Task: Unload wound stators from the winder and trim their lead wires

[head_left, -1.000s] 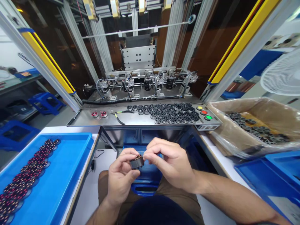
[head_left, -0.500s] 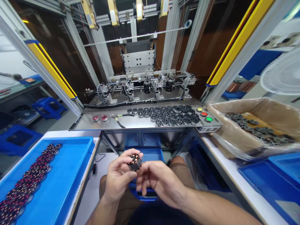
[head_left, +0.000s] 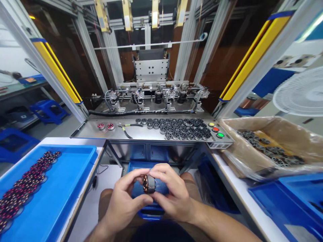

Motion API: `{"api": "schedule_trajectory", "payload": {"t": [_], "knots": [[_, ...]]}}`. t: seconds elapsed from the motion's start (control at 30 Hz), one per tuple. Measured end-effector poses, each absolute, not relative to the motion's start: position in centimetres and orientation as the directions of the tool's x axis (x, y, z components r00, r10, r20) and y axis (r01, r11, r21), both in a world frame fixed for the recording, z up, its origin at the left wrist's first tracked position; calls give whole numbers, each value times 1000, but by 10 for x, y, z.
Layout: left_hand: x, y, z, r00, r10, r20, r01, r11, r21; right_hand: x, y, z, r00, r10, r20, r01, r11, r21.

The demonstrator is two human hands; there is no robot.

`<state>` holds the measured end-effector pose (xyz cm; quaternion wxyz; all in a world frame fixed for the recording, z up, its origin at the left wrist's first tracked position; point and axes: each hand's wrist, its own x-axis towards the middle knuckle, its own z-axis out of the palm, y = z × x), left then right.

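A wound stator point(head_left: 149, 184), with copper coils on its left face and a grey rim, is held on edge between both hands above the lap. My left hand point(head_left: 127, 193) grips it from the left, thumb below and fingers on top. On the other side, my right hand point(head_left: 174, 191) holds it with its thumb low and fingertips at the upper edge. Thin wire ends show near its right side. Beyond the hands, two red-wound stators point(head_left: 110, 126) and pliers point(head_left: 126, 130) lie on the metal ledge point(head_left: 85, 131), left of several rows of black stators point(head_left: 180, 127).
A blue tray point(head_left: 75, 178) of wound stators stands at left. On the right are a lined box point(head_left: 234, 164) of stator cores, blue bins point(head_left: 275, 198) and a fan point(head_left: 300, 92). The winding machine point(head_left: 151, 97) stands behind the ledge, with buttons point(head_left: 215, 129) at its right.
The stator has turned from coils facing up to coils facing left. My right hand has closed in and now grips its right side. The view has shifted slightly.
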<state>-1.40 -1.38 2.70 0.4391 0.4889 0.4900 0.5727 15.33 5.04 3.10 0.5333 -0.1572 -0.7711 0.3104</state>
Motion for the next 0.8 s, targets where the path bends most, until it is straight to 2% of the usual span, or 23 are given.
{"api": "schedule_trajectory", "payload": {"t": [0.03,0.1,0.3,0.43,0.57,0.67,0.8], "knots": [[-12,-14,27,-125,985,118,-34,-123,992,155,51,32,-390,538,747,-66,793,-605],[-10,-14,28,-143,983,115,-23,-120,993,157,51,34,-418,525,742,-68,796,-601],[-12,-13,28,-201,962,184,58,-176,983,161,51,41,-449,609,654,-176,657,-733],[-9,-15,28,-175,978,112,-73,-126,989,159,49,47,-433,710,556,-141,556,-819],[-3,-14,26,-169,973,154,-174,-184,967,157,45,51,-437,790,429,-148,408,-901],[-1,-14,25,-208,948,240,-99,-264,959,160,48,49,-480,807,345,-161,306,-938],[-6,-15,26,-191,900,391,172,-361,916,175,63,45,-539,815,212,-116,177,-977]]}}
